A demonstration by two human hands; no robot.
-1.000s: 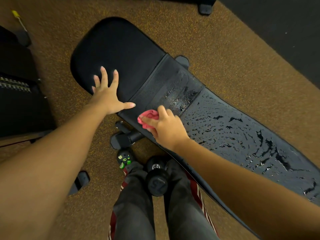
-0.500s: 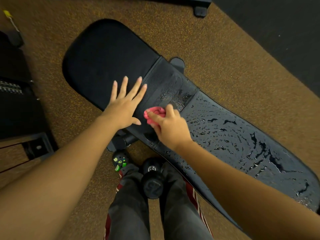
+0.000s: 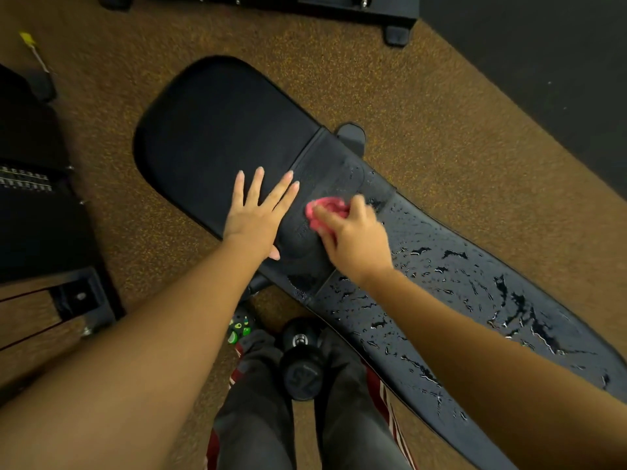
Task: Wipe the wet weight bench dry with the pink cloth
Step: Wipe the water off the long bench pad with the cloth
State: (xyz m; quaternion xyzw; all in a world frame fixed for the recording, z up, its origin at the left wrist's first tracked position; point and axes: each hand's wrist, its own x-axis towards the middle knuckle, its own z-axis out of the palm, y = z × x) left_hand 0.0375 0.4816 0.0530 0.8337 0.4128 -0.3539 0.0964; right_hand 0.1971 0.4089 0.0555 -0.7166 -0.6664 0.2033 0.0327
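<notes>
The black weight bench [image 3: 217, 130] runs diagonally from upper left to lower right. Its wide seat pad on the left looks dry; the long back pad [image 3: 475, 300] on the right is covered in water drops and streaks. My right hand [image 3: 353, 242] presses the bunched pink cloth [image 3: 325, 206] onto the narrow middle section between the two pads. Flat on the seat pad lies my left hand [image 3: 258, 215], fingers spread, just left of the cloth and holding nothing.
A black dumbbell [image 3: 302, 361] stands on the brown speckled floor between my legs. A green-spotted object [image 3: 239, 329] lies by my left foot. Black equipment [image 3: 37, 205] fills the left side, and a frame base [image 3: 397, 15] sits at the top.
My left hand slid right along the seat pad, closer to the cloth. My right hand pushed the cloth up across the middle section, which shows fewer drops now.
</notes>
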